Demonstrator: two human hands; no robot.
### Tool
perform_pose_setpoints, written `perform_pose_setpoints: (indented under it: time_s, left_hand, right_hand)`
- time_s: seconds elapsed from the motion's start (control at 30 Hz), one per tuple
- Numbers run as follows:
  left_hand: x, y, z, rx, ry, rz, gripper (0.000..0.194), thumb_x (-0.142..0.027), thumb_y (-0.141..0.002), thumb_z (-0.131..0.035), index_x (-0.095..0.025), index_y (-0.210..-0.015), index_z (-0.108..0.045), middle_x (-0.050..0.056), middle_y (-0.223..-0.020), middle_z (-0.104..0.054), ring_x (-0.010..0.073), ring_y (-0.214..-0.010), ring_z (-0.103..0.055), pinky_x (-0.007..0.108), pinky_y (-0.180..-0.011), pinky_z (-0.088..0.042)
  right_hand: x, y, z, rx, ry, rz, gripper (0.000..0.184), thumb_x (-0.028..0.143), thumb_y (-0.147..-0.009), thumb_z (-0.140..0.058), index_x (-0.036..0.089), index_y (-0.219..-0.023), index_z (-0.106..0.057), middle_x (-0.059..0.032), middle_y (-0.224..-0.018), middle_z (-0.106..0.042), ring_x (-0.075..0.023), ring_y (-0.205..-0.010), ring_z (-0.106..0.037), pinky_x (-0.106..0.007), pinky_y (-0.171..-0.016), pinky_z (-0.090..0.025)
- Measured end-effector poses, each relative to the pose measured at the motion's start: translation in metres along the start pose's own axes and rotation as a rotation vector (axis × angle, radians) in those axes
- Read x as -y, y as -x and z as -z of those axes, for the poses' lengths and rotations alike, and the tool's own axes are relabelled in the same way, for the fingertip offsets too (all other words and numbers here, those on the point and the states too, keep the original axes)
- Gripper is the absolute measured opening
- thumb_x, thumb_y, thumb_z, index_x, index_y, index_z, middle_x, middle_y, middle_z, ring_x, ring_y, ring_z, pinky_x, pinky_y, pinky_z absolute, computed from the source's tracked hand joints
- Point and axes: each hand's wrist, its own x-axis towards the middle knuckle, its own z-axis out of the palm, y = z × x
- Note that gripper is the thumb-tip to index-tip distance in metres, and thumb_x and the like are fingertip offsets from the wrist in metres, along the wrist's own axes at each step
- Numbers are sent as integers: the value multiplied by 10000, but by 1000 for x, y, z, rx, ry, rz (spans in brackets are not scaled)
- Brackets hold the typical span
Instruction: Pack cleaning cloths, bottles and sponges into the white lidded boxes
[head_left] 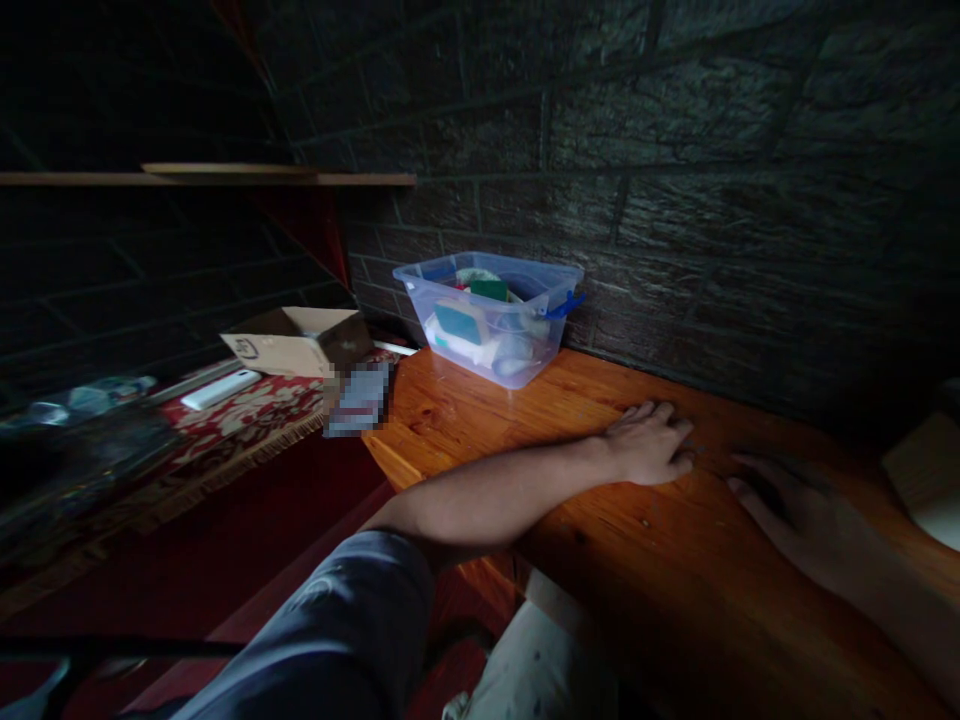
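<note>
My left hand [651,443] lies palm down on the wooden table [480,430], fingers a little spread, holding nothing. To its right, my right hand [795,515] is dim and blurred. Its thumb stands apart from its fingers, and nothing shows in its grasp. Beyond my left forearm, against the wall, stands a clear plastic bin [491,315] with a blue handle. Through its side I make out a blue-green sponge-like block [461,322], a dark green piece [489,290] and whitish items that I cannot name.
An open cardboard box [296,340] and a white oblong object [220,390] rest on a patterned red cloth [277,400] at the left. A wooden shelf [360,180] juts out above. The dark brick wall [675,230] bounds the table's back. A pale object [930,475] sits at the right edge.
</note>
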Motion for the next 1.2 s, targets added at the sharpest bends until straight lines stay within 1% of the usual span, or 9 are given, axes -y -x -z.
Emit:
perform_pose_setpoints:
  time_s: [0.2,0.5,0.67,0.77,0.83,0.9,0.97,1.07,1.2]
  left_hand:
    - [1,-1,0,1,23,-12,464,-472,-989,-435,-157,-1274,-621,175,-1262,-589,350,-1186,-575,505,-980,-505]
    - [-1,-5,2,-12,55,23,390,-430,-969,-481,-161,-1181,-667,151,-1213,-617,319,-1194,-575,459,-1029,-490]
    - [-11,2,16,-70,124,60,249,-292,-931,-514,-174,-1075,-681,140,-1175,-646,303,-1199,-586,442,-1088,-457]
    - [-19,7,28,-138,210,41,181,-220,-879,-534,-195,-980,-682,125,-1079,-686,304,-1122,-636,452,-1047,-485]
    - [-17,0,35,-178,288,24,171,-196,-837,-555,-231,-951,-677,89,-1035,-711,285,-1058,-675,428,-999,-517]
    - [-12,-15,45,-219,375,24,213,-189,-808,-552,-253,-973,-672,69,-1042,-729,273,-1035,-698,409,-967,-535]
    - [-12,-37,63,-251,462,38,211,-247,-848,-523,-256,-1001,-669,60,-1023,-740,264,-1008,-709,403,-943,-539]
    - [-26,-76,102,-282,587,64,210,-354,-865,-525,-241,-955,-678,53,-992,-746,259,-987,-707,384,-930,-533]
    - [-65,-141,159,-313,780,90,295,-392,-869,-476,-199,-995,-660,59,-956,-720,216,-861,-713,312,-758,-557]
  right_hand:
    - [1,0,2,-6,10,-20,415,548,-984,-482,267,-1259,-613,-117,-1274,-667,-344,-1186,-633,-559,-1060,-492]
    - [12,-6,5,-46,23,18,334,459,-990,-503,232,-1192,-641,-117,-1183,-670,-319,-1118,-635,-520,-1019,-512]
    - [50,-11,18,-100,46,-21,237,313,-988,-467,222,-1081,-665,-131,-1069,-677,-324,-1030,-643,-526,-941,-526]
    - [79,-11,32,-133,152,-4,210,218,-960,-482,225,-1014,-685,-109,-1035,-701,-287,-1019,-655,-452,-935,-540]
    - [87,-15,46,-138,212,33,157,216,-915,-554,225,-989,-692,-85,-1011,-717,-269,-1002,-661,-417,-943,-543]
    - [90,-17,69,-162,248,50,163,257,-894,-603,227,-1029,-691,-68,-1023,-718,-257,-1001,-656,-389,-943,-544]
    - [92,-12,104,-199,260,55,225,302,-921,-595,225,-1116,-678,-70,-1063,-706,-251,-1026,-644,-375,-951,-535]
    - [92,3,175,-303,178,57,284,290,-962,-548,210,-1214,-650,-99,-1120,-681,-248,-1036,-635,-371,-928,-531]
    - [66,24,281,-629,65,-35,241,299,-971,-557,218,-1178,-649,-103,-1090,-694,-256,-1013,-643,-395,-901,-531]
